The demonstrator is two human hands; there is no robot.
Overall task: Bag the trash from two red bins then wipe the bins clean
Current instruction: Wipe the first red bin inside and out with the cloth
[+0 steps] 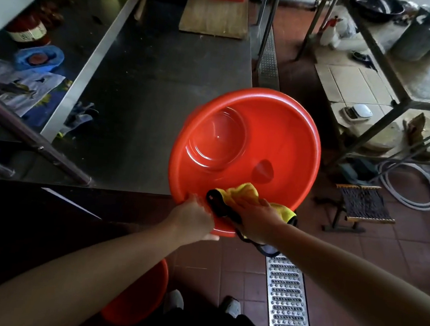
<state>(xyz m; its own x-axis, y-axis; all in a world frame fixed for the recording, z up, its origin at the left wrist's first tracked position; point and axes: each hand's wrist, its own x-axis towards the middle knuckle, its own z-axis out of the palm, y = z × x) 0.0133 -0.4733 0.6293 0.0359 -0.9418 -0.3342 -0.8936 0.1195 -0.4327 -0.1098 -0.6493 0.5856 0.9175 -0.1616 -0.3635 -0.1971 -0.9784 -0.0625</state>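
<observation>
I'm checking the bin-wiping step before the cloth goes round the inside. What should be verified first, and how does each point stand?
1. Red bin empty of trash: ok.
2. Left hand gripping the bin's near rim: ok.
3. Right hand holding the yellow cloth against the rim: ok.
4. Bin steady on the steel table: cannot tell; it overhangs the edge, tilted.
5. Second red bin on the floor wiped: cannot tell.

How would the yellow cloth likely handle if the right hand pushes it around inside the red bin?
The yellow cloth looks floppy: it lies bunched under the right hand, so it should bunch again when pushed. The red bin's inside looks glossy, so the cloth probably slides easily. The left hand grips the rim, which likely steadies the bin.
</observation>
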